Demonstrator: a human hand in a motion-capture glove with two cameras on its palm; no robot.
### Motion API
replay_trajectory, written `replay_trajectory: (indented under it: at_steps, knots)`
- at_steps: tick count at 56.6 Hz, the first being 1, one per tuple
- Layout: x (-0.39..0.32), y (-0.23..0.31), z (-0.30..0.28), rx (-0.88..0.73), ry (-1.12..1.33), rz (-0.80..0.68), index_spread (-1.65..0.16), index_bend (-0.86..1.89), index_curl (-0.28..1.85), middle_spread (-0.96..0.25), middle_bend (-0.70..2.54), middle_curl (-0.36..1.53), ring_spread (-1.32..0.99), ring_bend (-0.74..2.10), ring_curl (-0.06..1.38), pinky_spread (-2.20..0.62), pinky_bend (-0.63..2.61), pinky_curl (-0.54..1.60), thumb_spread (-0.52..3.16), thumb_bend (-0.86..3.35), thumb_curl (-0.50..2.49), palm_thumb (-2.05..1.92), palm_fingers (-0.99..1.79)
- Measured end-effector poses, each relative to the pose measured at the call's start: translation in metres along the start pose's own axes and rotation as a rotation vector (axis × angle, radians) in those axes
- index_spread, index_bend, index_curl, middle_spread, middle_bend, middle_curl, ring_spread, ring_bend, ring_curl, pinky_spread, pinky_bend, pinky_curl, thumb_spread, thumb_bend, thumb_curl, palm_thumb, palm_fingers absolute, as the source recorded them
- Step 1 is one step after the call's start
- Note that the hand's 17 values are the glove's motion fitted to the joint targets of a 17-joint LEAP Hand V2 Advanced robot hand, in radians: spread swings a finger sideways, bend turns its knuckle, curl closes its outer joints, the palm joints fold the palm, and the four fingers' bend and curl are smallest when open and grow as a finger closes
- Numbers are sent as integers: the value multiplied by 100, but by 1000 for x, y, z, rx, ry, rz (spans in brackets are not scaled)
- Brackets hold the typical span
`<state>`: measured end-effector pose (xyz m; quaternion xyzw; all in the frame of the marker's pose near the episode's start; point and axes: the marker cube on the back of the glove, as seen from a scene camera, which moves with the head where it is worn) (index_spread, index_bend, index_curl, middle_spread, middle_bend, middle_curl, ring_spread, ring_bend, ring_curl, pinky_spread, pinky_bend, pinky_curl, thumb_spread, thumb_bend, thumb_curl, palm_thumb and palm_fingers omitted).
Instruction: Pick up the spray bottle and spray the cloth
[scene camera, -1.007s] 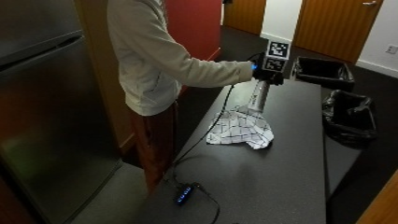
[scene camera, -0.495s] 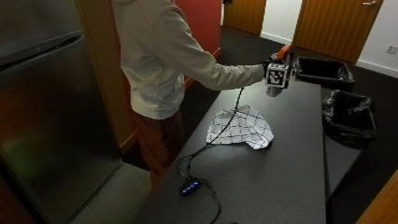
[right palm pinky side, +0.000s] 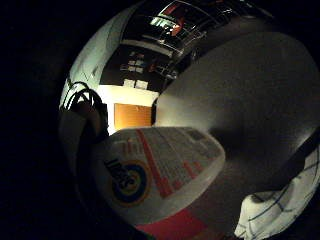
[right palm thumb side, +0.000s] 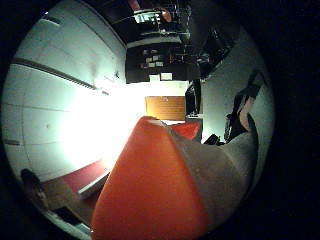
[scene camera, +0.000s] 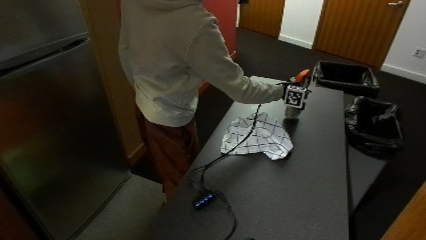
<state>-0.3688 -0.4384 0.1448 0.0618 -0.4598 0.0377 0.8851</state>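
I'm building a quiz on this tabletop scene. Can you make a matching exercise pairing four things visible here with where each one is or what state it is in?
Things:
1. white plastic spray bottle with an orange trigger head
2. white checked cloth
3. small black hub with blue lights
4. black bin lined with a black bag

Places or states:
A. crumpled on the dark table
B. on the floor beyond the table's far edge
C. held off the table in the black-gloved right hand
D. on the table's near end, cabled

Pairs: 1-C, 2-A, 3-D, 4-B
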Motion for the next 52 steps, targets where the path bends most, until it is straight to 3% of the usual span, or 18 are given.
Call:
replay_trajectory:
  at_steps: [3,13,19,23,24,29,33,37,41,52]
  knots:
    - [17,1,6,-14,121,-9,-15,45,55,-7,63,51,-15,58,46,-21,32,37,14,-3,79,94,134]
    - [-5,-13,14,-8,-18,-27,-16,43,55,-7,62,51,-15,58,46,-21,31,37,17,-4,79,93,133]
    - [-1,-22,17,-76,81,-75,-16,37,54,-8,60,50,-15,56,46,-20,33,37,23,-4,79,91,128]
    - [0,-32,18,-53,122,-110,-19,20,50,-10,50,47,-15,53,44,-15,36,38,43,-5,76,87,99]
    - [-1,-33,15,-54,116,-117,-20,11,48,-10,45,46,-14,47,43,-12,37,39,51,-7,73,82,75]
    - [-9,-11,-4,-206,56,-137,-25,4,43,-9,35,43,-13,41,44,-4,42,42,68,-8,64,69,37]
    - [-7,-32,-21,-26,107,-172,-28,4,36,-7,28,40,-13,40,40,1,46,41,76,-8,58,60,29]
    - [-15,-30,-40,5,86,-192,-30,6,31,-7,24,38,-12,39,37,4,48,39,81,-6,53,55,25]
    - [-12,-46,-52,174,147,-210,-31,8,28,-7,23,38,-11,41,37,5,50,39,83,-5,49,53,24]
    - [-44,24,-72,-164,-25,-232,-33,10,24,-5,22,37,-11,43,36,8,50,38,87,-4,43,52,21]
